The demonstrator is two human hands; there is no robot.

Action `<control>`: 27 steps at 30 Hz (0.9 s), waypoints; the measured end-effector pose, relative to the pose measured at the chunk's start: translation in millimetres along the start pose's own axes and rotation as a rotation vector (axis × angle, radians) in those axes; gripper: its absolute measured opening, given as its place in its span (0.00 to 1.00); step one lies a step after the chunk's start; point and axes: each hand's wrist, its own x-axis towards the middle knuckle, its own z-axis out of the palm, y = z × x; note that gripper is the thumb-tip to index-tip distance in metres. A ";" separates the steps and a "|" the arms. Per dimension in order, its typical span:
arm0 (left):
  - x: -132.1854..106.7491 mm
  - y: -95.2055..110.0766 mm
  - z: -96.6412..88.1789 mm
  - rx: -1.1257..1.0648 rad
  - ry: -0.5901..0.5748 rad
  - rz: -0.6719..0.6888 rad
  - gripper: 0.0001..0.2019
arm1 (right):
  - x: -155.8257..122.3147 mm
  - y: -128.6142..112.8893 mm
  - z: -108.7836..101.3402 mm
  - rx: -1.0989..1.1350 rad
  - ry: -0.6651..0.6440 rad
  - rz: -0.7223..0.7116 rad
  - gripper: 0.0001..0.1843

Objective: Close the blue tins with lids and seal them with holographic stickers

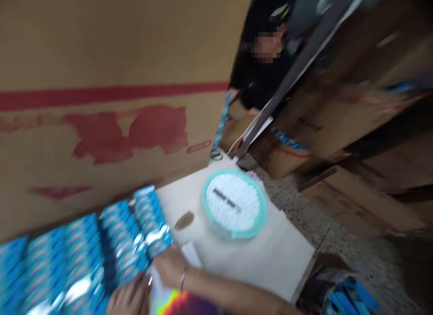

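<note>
Packets in shiny blue wrappers (pixel 83 252) lie in rows on the left of the table, reaching up to both hands. The right hand (pixel 169 265) and left hand (pixel 126 297) are close together beside these rows; blur hides the fingers, so whether either grips anything cannot be told. Pale tabletop (pixel 237 261) shows between the packets and a turquoise-rimmed tub (pixel 233 234), running on to a corner above speckled floor (pixel 291 200). A big carton (pixel 135 44) walls off the rows' far side. White contents (pixel 248 197) with a dark strip (pixel 223 196) fill the tub. Beyond, a slanting post (pixel 291 82) stands near a co-worker (pixel 265 87) and stacked cartons (pixel 338 121); blue packs (pixel 352 297) sit low beside the table.
</note>
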 end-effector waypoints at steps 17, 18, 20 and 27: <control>-53.8 80.2 -36.5 -0.929 0.513 -0.645 0.08 | -43.5 11.8 38.1 0.524 0.355 -0.111 0.20; -45.5 79.2 -36.6 -0.996 0.558 -0.711 0.10 | -47.1 8.8 35.2 0.632 0.391 -0.127 0.24; -28.8 74.4 -34.0 -1.114 0.612 -0.801 0.12 | -52.9 0.1 29.1 0.846 0.413 -0.112 0.32; -0.6 58.3 -16.6 -1.325 0.575 -0.939 0.17 | -35.7 -18.0 29.6 1.434 0.378 0.366 0.22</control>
